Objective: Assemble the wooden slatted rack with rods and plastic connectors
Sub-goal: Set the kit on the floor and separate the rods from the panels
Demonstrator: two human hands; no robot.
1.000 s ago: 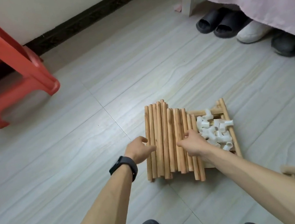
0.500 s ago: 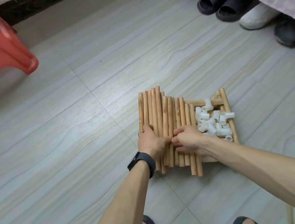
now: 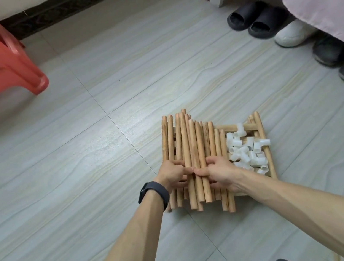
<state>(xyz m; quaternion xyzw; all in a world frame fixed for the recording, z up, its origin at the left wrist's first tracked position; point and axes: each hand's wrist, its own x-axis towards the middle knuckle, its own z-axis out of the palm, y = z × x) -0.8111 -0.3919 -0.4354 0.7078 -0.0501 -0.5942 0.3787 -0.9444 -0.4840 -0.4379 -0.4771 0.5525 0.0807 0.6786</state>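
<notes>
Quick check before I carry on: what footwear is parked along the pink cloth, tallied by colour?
black slippers: 2
white shoe: 1
dark grey shoes: 2, partly hidden under the cloth
Total: 5

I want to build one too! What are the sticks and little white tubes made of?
The sticks look like bare wood: tan, matte, with grain streaks. The little white tubes look like smooth plastic, slightly translucent.
</notes>
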